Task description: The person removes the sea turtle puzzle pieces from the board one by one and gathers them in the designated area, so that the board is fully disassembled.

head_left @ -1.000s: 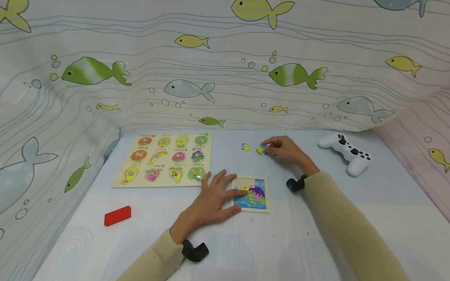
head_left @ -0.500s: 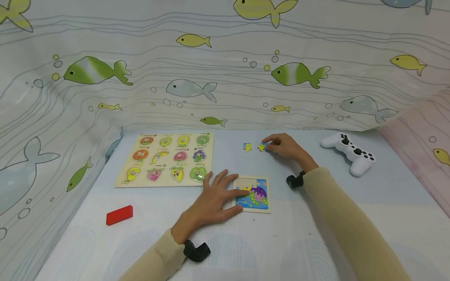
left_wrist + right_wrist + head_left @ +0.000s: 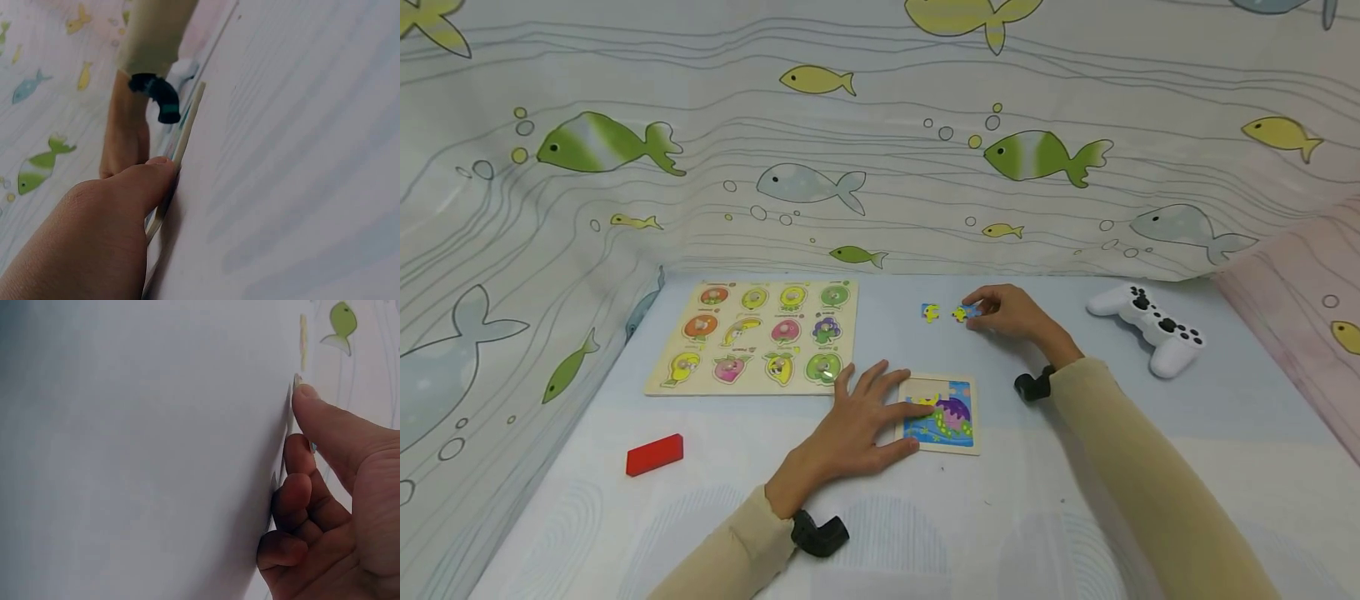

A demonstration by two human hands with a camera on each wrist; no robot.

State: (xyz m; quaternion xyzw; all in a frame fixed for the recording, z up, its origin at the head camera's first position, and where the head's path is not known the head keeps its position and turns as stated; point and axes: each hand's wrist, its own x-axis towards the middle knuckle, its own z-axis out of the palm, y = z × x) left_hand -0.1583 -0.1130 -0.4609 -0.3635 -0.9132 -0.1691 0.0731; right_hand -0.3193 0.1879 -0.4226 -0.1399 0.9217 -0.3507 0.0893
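Observation:
In the head view, my left hand (image 3: 850, 429) lies with spread fingers over the left side of a small wooden jigsaw puzzle (image 3: 955, 429), which shows a purple and green picture on blue. Its upper left part shows bare wood. In the left wrist view the thumb rests at the edge of the puzzle board (image 3: 187, 128). Farther back, my right hand (image 3: 1011, 317) pinches a yellow and blue puzzle piece (image 3: 960, 314) between thumb and index finger, low at the tabletop. A second puzzle piece (image 3: 930, 312) lies just left of it.
A wooden fruit puzzle board (image 3: 756, 346) lies at the back left, its near right corner beside my left fingertips. A red block (image 3: 655, 455) is at the front left. A white game controller (image 3: 1150, 329) rests at the back right. A fish-patterned sheet (image 3: 917, 175) rises behind the table.
The head view has shifted slightly. Both hands keep nearly the same places, left on the small puzzle and right at the puzzle piece.

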